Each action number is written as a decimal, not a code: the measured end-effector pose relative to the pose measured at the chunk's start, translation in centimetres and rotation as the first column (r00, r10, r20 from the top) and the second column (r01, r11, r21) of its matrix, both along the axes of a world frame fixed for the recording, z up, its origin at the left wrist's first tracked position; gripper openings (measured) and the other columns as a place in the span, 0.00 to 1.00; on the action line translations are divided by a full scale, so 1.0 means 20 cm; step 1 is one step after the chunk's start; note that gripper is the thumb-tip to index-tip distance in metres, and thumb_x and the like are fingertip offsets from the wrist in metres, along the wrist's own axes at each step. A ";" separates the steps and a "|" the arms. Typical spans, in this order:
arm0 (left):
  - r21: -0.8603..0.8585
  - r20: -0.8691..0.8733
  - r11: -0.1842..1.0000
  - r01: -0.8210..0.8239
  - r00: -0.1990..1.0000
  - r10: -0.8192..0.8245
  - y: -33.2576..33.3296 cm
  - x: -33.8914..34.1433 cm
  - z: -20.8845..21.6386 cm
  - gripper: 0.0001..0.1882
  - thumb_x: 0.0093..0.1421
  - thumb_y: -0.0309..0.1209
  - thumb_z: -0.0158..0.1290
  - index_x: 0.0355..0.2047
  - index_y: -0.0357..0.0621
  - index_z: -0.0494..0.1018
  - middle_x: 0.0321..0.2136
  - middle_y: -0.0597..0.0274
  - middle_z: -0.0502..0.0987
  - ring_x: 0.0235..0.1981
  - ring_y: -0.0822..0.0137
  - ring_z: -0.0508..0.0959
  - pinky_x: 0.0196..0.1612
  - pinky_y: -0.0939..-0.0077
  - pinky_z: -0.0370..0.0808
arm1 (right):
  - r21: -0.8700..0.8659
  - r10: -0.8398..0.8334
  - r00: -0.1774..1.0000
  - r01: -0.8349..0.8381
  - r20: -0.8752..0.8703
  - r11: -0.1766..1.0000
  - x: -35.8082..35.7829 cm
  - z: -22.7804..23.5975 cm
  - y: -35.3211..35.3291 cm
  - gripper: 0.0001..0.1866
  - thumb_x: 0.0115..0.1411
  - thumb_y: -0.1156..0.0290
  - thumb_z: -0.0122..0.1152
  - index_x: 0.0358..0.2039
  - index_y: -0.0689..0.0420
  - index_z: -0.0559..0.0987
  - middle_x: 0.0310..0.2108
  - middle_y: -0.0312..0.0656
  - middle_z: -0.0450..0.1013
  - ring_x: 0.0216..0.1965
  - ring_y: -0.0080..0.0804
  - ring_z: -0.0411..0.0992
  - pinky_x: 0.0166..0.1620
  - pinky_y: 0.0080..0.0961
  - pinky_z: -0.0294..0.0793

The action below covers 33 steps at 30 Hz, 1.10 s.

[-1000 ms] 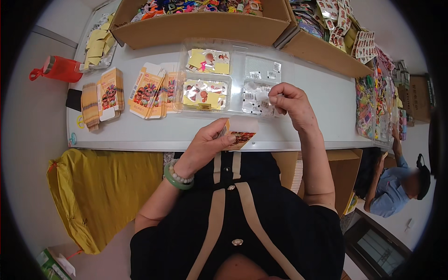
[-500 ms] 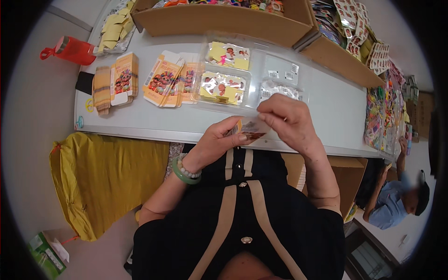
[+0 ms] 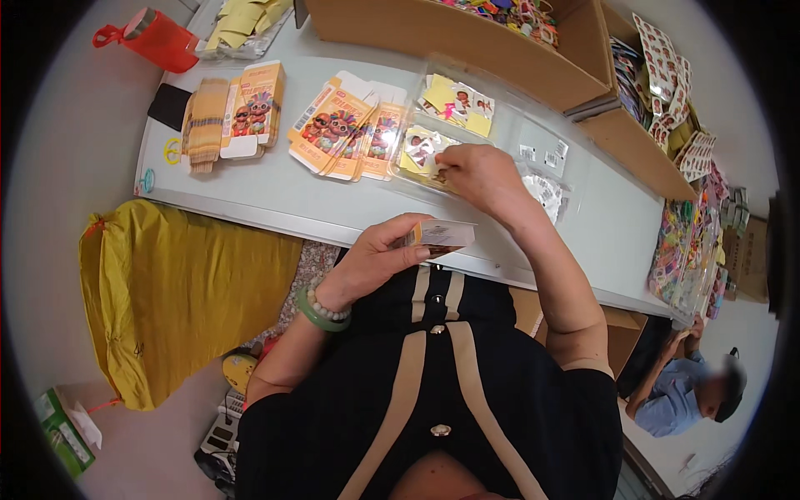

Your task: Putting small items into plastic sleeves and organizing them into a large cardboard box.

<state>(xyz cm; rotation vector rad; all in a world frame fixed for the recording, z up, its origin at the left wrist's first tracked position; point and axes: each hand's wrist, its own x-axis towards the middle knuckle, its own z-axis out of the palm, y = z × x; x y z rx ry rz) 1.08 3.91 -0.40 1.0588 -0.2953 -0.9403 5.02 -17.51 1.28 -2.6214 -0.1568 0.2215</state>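
My left hand (image 3: 377, 257) holds a small orange-and-white card box (image 3: 446, 236) at the table's front edge, its fingers and thumb wrapped round one end. Beyond it stands a clear plastic tray (image 3: 506, 125) with compartments. My right hand (image 3: 485, 179) reaches over the tray's near-left compartment. Its fingers are pinched at the yellow-and-white sticker cards (image 3: 419, 148) there; whether a card is between them is hidden. More sticker cards (image 3: 473, 108) fill the far-left compartment. On the right side lie silvery packets (image 3: 543, 193) with barcodes, partly behind my right wrist.
Left of the tray lie flat orange cartons (image 3: 333, 125) and a carton stack (image 3: 254, 104). A red bottle (image 3: 162, 42) stands far left. Cardboard bins (image 3: 500, 46) line the back. A yellow sack (image 3: 183, 300) hangs below the table's left front. A co-worker (image 3: 679, 396) is at far right.
My right hand has left the small box and moved away from me to the sticker cards. The left hand still holds the box. The view has turned, shifting the table.
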 end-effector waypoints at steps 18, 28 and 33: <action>0.028 -0.002 0.996 -0.084 0.996 0.085 -0.01 0.02 0.03 0.10 0.62 0.27 0.50 0.41 0.34 0.68 0.37 0.67 0.72 0.40 0.81 0.68 0.45 0.84 0.68 | 0.301 -0.298 0.884 0.413 -0.361 0.860 -0.06 0.09 -0.17 0.15 0.52 0.61 0.63 0.18 0.59 0.78 0.15 0.35 0.70 0.21 0.21 0.64 0.28 0.22 0.63; 0.028 0.050 0.998 -0.061 0.997 0.060 -0.07 0.05 0.10 0.15 0.62 0.25 0.49 0.48 0.33 0.67 0.42 0.64 0.73 0.44 0.77 0.71 0.49 0.81 0.69 | 0.572 -0.131 0.988 0.061 0.083 0.818 -0.19 0.35 -0.09 0.09 0.51 0.69 0.64 0.24 0.61 0.77 0.21 0.33 0.69 0.25 0.23 0.64 0.30 0.22 0.63; 0.017 0.091 0.999 -0.050 0.995 0.049 -0.12 0.07 0.15 0.16 0.62 0.26 0.48 0.49 0.34 0.66 0.43 0.64 0.73 0.44 0.76 0.70 0.49 0.80 0.69 | 0.173 0.125 0.944 -0.183 0.305 0.968 -0.22 0.42 -0.03 0.06 0.50 0.72 0.64 0.26 0.60 0.78 0.23 0.37 0.71 0.29 0.30 0.68 0.33 0.25 0.66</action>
